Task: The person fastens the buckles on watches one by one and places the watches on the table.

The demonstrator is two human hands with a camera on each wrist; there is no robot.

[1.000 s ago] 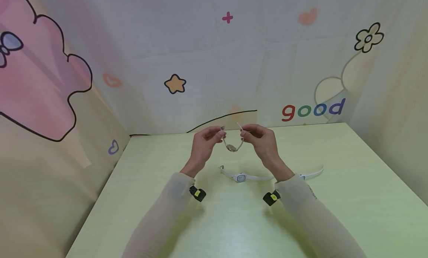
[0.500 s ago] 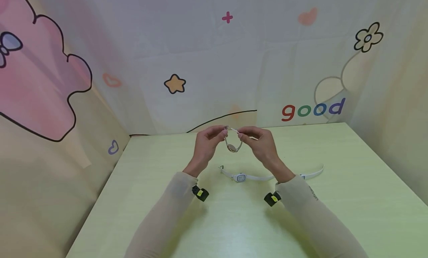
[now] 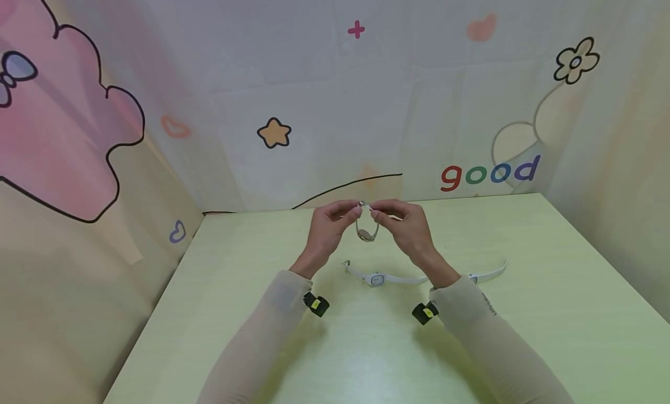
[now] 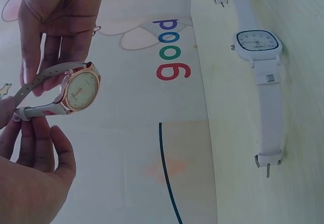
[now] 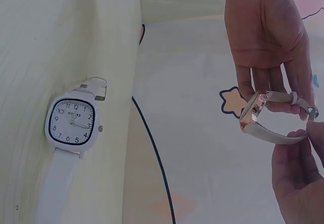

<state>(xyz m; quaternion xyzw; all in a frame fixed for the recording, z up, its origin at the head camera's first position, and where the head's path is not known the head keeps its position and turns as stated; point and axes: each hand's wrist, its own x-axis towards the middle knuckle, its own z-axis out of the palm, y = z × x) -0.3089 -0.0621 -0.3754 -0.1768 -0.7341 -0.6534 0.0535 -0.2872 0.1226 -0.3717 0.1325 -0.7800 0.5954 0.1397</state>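
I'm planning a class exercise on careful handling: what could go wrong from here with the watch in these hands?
The watch hangs by its strap between the left hand and right hand; if a pinch slips, it might drop.
The buckle is small, so the strap ends could be misaligned.
Lowering the right forearm might nudge the white watches on the table.

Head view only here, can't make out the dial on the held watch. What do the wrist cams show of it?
Observer: Left wrist view: the held watch has a pale, round dial in a rose-gold-coloured case.
Operator: And the white watch on the table, the one whose face I see whole? Too small for me to read.
Observer: Right wrist view: hour numerals run round its dial.
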